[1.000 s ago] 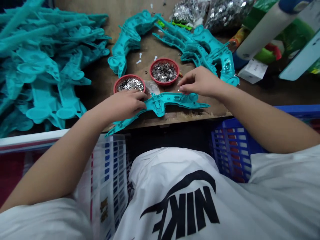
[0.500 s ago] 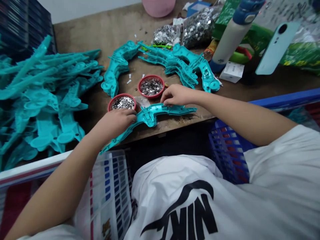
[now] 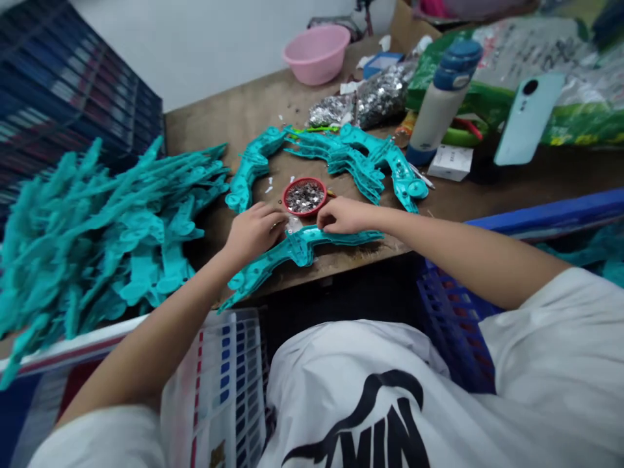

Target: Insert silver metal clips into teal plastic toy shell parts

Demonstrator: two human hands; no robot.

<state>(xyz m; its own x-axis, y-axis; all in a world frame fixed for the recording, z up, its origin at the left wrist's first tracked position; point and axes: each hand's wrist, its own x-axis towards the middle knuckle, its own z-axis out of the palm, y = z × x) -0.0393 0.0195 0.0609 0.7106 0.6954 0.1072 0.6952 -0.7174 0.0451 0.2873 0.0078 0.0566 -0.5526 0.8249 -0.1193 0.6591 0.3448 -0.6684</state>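
A teal moulded plastic part [image 3: 298,250] lies flat near the table's front edge, with its long arm reaching down-left past the edge. My right hand [image 3: 344,216] is bunched on its upper edge, fingertips together. My left hand [image 3: 253,234] sits just above the part, fingers curled, and whatever lies under them is hidden. Between my hands stands a small red basket [image 3: 305,196] filled with silver sequins. More teal parts [image 3: 253,166] lie beyond it on the wooden table [image 3: 209,123].
A large heap of teal parts [image 3: 121,221] fills the left. Bags of sequins [image 3: 375,97], a bottle [image 3: 441,97], a phone [image 3: 529,117] and a pink bowl [image 3: 316,55] stand further back. A blue crate [image 3: 453,325] sits below the table edge on the right.
My view has swung up and left, showing more of the far table. My left hand has slid up off the part, and the second red basket is now out of sight near it.
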